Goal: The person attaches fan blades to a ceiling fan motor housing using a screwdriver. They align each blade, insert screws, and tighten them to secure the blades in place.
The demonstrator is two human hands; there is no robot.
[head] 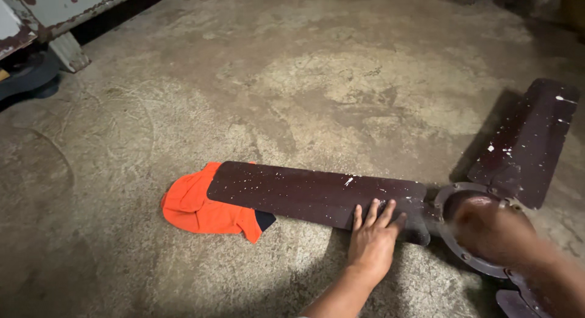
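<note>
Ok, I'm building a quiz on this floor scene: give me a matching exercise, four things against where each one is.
Things:
1. left hand
2. right hand
3. orange cloth
4. second blade

Places:
A. under the long blade's far tip
B. flat on the long blade near the hub
C. angled up at the right
D. over the round hub ring

Pairs: 1-B, 2-D, 3-A, 4-C
</note>
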